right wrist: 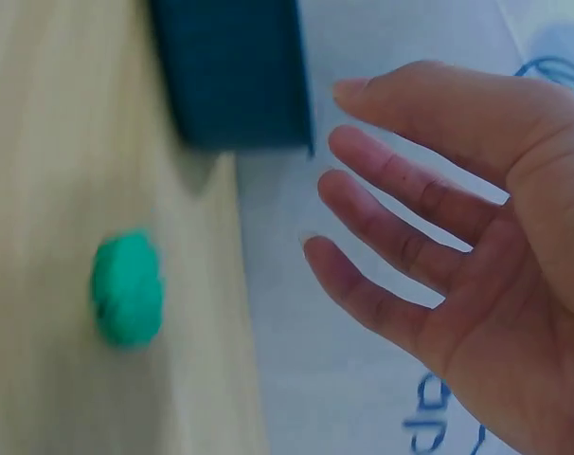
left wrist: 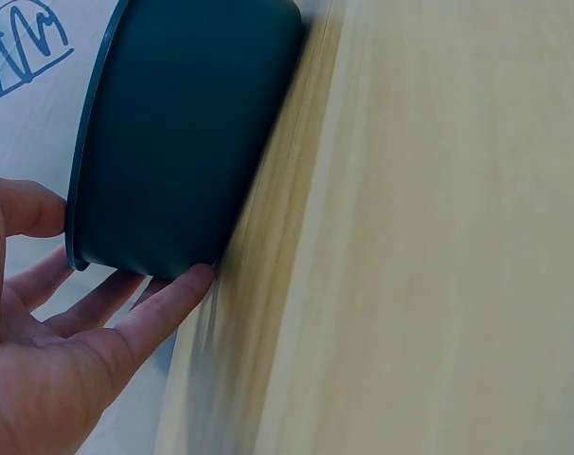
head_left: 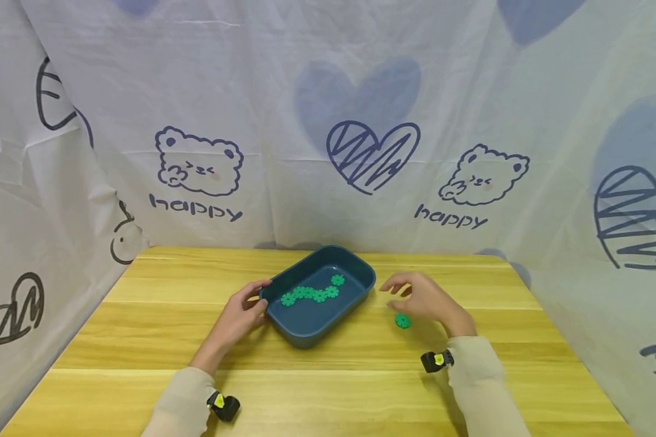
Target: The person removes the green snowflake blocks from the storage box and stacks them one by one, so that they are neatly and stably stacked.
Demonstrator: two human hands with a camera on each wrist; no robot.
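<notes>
Sleeves (head_left: 483,388) rest at the near side, and past them one loose green disc (head_left: 403,322) lies on the wooden table (head_left: 328,394), just beneath the right hand (head_left: 426,298). That hand holds nothing, its fingers parted and loosely bent. The disc has a notched edge and looks like plastic: probably light, stiff and hard to break, best pinched at opposite edges, since lying flat it may skid under a single fingertip. The left hand (head_left: 243,312) grips the left end of a dark blue tub (head_left: 306,342), its digits about the rim and outer wall. The tub looks smooth, fairly rigid and light, so its rim should give sound hold. Inside, more green discs (head_left: 307,292) lie in a wavy line; behind hangs a printed cloth (head_left: 284,109).
</notes>
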